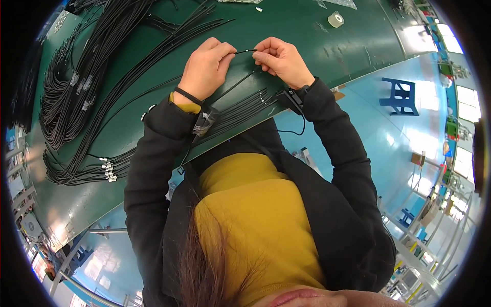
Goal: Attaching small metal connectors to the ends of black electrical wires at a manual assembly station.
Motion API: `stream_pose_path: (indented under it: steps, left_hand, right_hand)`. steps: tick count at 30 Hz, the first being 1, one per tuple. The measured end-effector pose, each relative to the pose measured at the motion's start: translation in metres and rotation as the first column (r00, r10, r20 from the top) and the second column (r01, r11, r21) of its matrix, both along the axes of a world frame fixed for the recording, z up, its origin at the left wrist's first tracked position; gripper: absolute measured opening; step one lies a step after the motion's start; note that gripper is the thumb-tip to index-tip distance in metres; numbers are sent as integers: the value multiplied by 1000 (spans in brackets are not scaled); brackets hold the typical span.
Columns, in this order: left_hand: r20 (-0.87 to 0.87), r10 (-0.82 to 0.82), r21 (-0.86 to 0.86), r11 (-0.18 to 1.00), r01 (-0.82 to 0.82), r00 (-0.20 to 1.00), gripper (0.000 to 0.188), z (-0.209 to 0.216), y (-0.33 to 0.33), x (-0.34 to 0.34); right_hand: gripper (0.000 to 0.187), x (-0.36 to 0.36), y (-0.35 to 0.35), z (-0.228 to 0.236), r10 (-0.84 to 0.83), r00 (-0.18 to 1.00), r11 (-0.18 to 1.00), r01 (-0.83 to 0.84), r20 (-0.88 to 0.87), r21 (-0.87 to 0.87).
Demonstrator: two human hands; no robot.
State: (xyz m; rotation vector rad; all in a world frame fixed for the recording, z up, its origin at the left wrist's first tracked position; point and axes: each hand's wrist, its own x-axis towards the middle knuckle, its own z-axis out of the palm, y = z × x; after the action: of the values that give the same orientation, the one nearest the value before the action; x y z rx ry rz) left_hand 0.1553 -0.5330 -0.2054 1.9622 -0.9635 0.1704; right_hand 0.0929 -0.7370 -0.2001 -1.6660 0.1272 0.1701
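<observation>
Above the green table, my left hand (206, 70) is closed with its fingertips pinching a thin black cable (241, 51). A short stretch of the cable, with a small white mark on it, spans the gap between my hands. My right hand (282, 60) pinches the cable's other side between thumb and fingers; the end inside that grip is hidden. Below my hands, a row of black cables (238, 113) with white bands near their tips lies along the table's near edge. Another black strand runs diagonally up toward my right hand.
Thick looped bundles of black cable (66, 110) cover the left of the green table (317, 56). White-tagged cable ends (109, 170) lie at the lower left. A tape roll (336, 19) sits at the far right. A blue stool (400, 97) stands on the floor beyond the table.
</observation>
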Motion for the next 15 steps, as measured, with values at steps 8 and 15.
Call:
stream_pose_path:
  steps: [8,15]
  left_hand:
    - [15,-38,23,999,37,999,9,2,0,-7]
    - [-11,-23,-20,1000,22,1000,10,8,-4,-16]
  right_hand:
    - [12,-5,2,-6,21,957,967,54,288,-249]
    - [20,1,9,10,60,996,989,-69,71,130]
